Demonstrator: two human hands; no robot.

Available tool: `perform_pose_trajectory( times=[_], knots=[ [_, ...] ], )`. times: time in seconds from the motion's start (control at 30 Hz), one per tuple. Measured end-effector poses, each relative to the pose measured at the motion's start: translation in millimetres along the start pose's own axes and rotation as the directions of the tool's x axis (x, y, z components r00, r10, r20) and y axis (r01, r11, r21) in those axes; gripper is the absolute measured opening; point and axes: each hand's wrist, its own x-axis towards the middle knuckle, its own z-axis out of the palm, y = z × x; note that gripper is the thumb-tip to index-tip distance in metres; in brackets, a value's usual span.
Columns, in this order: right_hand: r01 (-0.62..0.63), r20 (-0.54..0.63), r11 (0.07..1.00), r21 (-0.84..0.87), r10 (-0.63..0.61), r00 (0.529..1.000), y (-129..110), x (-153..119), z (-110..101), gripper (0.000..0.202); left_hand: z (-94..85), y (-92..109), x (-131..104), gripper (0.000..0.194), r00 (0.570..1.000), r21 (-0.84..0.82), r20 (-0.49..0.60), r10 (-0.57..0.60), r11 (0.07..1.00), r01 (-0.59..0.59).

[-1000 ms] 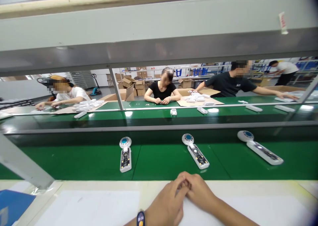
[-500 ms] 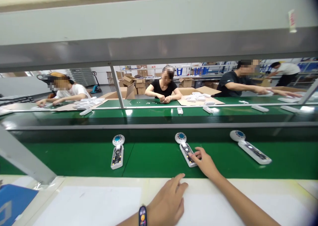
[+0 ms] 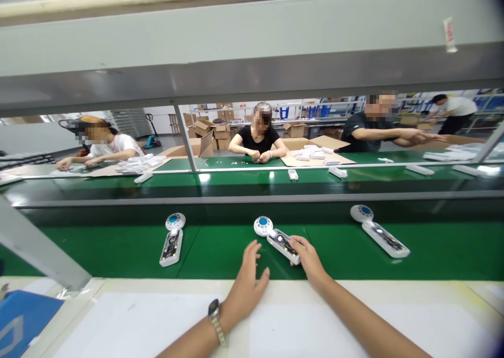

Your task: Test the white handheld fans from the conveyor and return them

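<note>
1 device [image 3: 282, 245] gripped in R hand [image 3: 309, 261], handle end pt. hidden; L hand [image 3: 249, 283] spread nearby.

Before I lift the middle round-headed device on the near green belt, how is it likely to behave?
The middle device probably feels stiff, given its moulded-looking white casing. The exposed circuit board suggests fragility under pressure. Its round head joins at a narrow neck, so that joint may be the weak spot.
</note>
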Motion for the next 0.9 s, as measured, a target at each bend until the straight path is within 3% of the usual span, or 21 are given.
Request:
perform_pose_trajectory(
  times=[0.1,0.2,0.33,0.43,0.57,0.7,0.83,0.9],
  knots=[
    [-0.043,0.141,0.992,0.119,0.026,0.99,-7.4,-11.6,2.6,0.045,-11.1,-16.6,17.0,0.055,0.972,-0.184,-0.123,-0.202,0.967,0.178],
    [-0.091,0.286,0.982,0.166,0.041,0.957,-13.9,-27.2,10.1,0.047,-19.7,-25.2,26.3,0.065,0.947,-0.31,-0.175,-0.269,0.928,0.206],
    [-0.151,0.421,0.977,0.152,0.074,0.904,-12.9,-39.6,19.1,0.049,-19.4,-27.2,26.3,0.066,0.973,-0.273,-0.194,-0.122,0.96,0.066],
    [-0.18,0.489,0.968,0.175,0.073,0.869,-8.8,-40.6,21.0,0.053,-16.2,-28.6,23.9,0.057,0.992,-0.213,-0.128,-0.014,0.977,-0.013],
    [-0.218,0.555,0.951,0.218,0.064,0.83,-6.5,-38.7,19.1,0.059,-15.4,-31.7,22.4,0.06,0.998,-0.2,-0.057,0.016,0.979,-0.028],
    [-0.212,0.6,0.955,0.206,0.048,0.798,-6.8,-39.6,16.6,0.064,-15.6,-31.1,21.5,0.068,0.996,-0.189,-0.07,0.053,0.98,-0.066],
    [-0.179,0.652,0.97,0.167,0.028,0.758,-5.4,-40.5,16.4,0.065,-15.6,-27.8,21.9,0.064,0.993,-0.202,-0.101,0.052,0.977,-0.072],
    [-0.172,0.648,0.973,0.151,0.035,0.761,-3.9,-40.1,17.3,0.061,-15.7,-26.9,22.4,0.062,0.995,-0.219,-0.092,0.043,0.974,-0.062]
  ],
)
